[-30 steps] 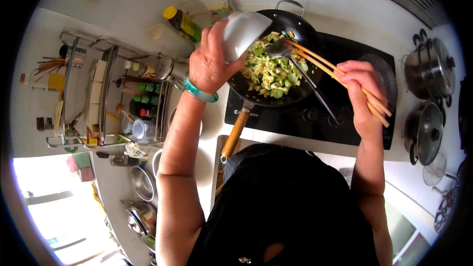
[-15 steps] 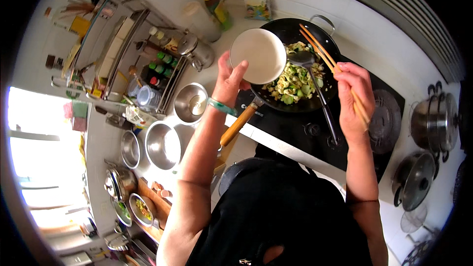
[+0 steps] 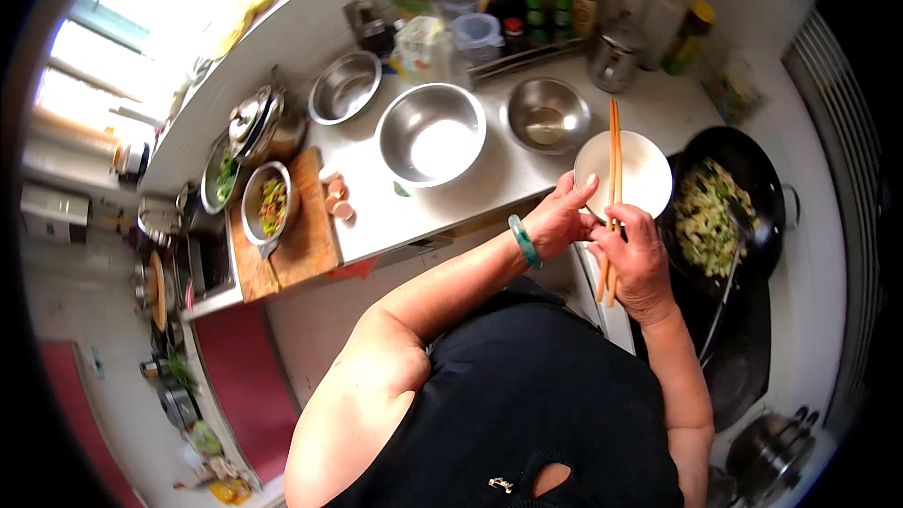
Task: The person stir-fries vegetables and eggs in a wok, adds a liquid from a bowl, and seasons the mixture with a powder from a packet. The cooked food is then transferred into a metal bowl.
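My left hand [image 3: 557,221] grips a round white bowl [image 3: 646,169] by its near left edge; its inside looks plain and pale. In my right hand [image 3: 637,263] is a pair of wooden chopsticks [image 3: 615,146], pressed together and pointing away from me across the bowl. The two hands are close together, their fingers partly overlapping. Just right of the bowl, the black wok [image 3: 760,143] holds chopped pale and green food [image 3: 704,230]. A long-handled spatula [image 3: 722,301] rests in the wok, its handle slanting toward me.
Three steel bowls [image 3: 431,94] line the counter [image 3: 503,193]. Farther left, a wooden cutting board [image 3: 315,235] carries eggshells [image 3: 339,198] and a bowl of chopped food [image 3: 273,207]. Bottles [image 3: 536,19] and a steel canister [image 3: 616,55] stand behind. A pot [image 3: 771,447] stands right.
The view has turned left toward the counter. My right hand has come from over the wok to beside my left hand, bringing the chopsticks across the bowl. The bowl stays in my left hand.
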{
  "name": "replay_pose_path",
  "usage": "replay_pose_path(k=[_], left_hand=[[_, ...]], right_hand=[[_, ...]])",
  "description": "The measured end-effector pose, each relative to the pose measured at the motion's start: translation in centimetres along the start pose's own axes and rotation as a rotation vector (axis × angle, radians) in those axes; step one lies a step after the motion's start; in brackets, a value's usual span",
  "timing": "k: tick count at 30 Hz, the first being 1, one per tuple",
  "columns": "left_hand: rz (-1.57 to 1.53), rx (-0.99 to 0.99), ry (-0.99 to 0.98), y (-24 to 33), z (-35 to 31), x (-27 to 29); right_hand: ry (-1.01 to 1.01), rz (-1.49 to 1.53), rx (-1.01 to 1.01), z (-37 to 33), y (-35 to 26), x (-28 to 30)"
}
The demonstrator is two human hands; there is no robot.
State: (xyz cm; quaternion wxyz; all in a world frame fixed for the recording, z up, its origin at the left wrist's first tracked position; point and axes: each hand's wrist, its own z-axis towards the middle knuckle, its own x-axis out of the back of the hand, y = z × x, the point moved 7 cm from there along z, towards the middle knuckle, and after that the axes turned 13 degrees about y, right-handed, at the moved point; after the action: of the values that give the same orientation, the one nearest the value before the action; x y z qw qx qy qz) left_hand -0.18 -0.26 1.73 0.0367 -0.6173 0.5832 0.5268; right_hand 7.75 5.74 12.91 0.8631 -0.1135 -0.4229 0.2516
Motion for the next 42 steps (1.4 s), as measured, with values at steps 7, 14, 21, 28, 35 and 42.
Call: replay_pose_path(k=[7,14,21,28,35,42], left_hand=[[-0.131,-0.177,0.236,5.7,-3.7,12.1],[-0.008,-0.235,0.616,11.6,-5.2,23.6],[-0.023,0.048,0.661,13.2,0.2,30.6],[0.026,0.054,0.767,12.1,3.9,35.2],[0.03,0.151,0.736,12.8,2.5,34.3],[0.062,-0.233,0.884,14.8,-5.2,32.1]], right_hand=[[-0.154,0.035,0.248,4.2,-6.7,-9.8],[-0.184,0.117,0.33,6.6,-8.3,-20.5],[-0.177,0.064,0.161,5.7,-5.4,-27.4],[-0.197,0.031,0.096,4.3,-4.0,-29.3],[-0.22,0.036,0.041,3.4,-3.3,-30.2],[-0.285,0.07,0.011,3.0,-3.2,-32.5]])
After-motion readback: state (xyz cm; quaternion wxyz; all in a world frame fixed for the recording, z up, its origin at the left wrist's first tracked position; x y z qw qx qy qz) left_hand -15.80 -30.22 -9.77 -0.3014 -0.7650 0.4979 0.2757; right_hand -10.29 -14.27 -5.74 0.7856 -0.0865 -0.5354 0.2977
